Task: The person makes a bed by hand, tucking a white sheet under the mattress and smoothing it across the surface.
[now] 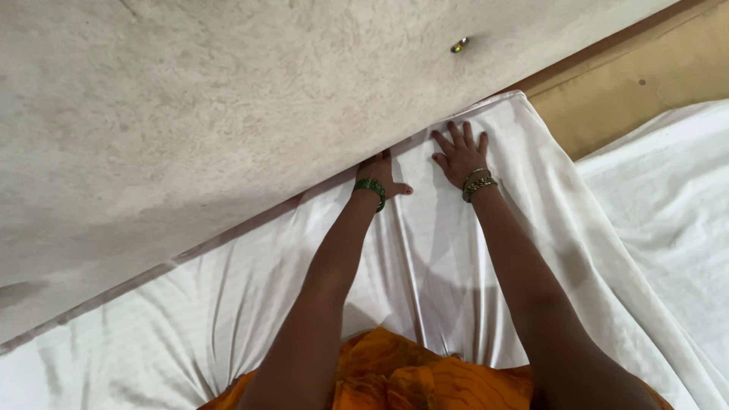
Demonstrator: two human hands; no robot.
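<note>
A white bedsheet (250,304) lies spread over a mattress that runs along a rough plaster wall (190,99). My left hand (382,173) reaches to the seam between sheet and wall, its fingers hidden in the gap, only the thumb showing. My right hand (460,154) lies flat on the sheet just to the right, fingers spread, palm down. Green bangles sit on both wrists. Creases fan out across the sheet from where the hands press.
An orange garment (410,376) shows at the bottom between my arms. A tan panel (645,83) lies at the upper right past the sheet's corner. More white cloth (668,197) covers the right side. A small metal fitting (459,45) sticks out of the wall.
</note>
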